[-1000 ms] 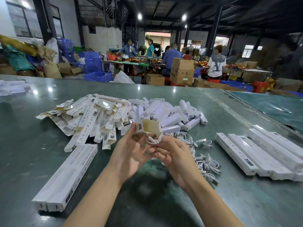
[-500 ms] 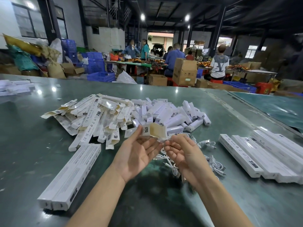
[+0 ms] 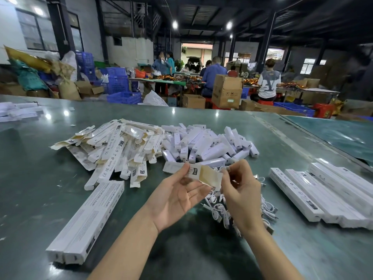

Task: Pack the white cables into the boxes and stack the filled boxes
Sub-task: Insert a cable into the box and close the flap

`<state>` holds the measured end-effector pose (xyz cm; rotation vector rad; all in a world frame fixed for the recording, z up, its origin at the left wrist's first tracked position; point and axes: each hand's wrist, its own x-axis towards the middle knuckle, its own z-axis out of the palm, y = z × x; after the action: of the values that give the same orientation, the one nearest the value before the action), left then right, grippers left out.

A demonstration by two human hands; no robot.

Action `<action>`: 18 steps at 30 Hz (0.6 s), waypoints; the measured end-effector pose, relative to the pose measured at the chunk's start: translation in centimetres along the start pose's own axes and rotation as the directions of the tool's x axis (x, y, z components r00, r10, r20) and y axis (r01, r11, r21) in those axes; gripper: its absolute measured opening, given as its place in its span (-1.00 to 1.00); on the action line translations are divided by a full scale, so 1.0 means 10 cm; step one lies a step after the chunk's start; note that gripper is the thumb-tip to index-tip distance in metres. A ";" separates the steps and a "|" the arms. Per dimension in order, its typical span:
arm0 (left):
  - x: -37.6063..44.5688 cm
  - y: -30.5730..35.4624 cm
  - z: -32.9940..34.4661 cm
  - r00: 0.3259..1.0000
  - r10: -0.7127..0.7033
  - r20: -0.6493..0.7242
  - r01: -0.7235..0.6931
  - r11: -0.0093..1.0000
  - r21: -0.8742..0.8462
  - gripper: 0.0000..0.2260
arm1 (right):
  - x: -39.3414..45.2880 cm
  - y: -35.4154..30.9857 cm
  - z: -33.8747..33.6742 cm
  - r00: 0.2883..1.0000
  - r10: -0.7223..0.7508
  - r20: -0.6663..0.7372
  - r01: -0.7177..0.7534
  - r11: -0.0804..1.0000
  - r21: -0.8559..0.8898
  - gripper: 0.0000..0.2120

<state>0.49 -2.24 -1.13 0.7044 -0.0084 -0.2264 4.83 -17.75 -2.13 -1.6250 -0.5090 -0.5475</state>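
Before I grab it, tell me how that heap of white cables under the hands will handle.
The white cables look thin and loosely coiled, so they will probably flop and sag when lifted. They lie tangled together, so pulling one likely drags its neighbours. They seem light, and a push should slide them easily over the glossy table.

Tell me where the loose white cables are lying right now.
In the head view, the white cables lie heaped on the table at centre-right, beneath the right hand.
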 end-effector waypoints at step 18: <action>0.07 0.10 -0.20 0.976 0.116 -0.187 -0.083 0.981 0.173 -0.74 | -0.01 0.01 0.05 0.994 -0.026 0.108 0.048 0.975 -0.215 -0.86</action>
<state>1.49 -0.40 -2.05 0.8865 0.1273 -0.0591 4.83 -17.23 -2.31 -1.8632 -0.5736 -0.5634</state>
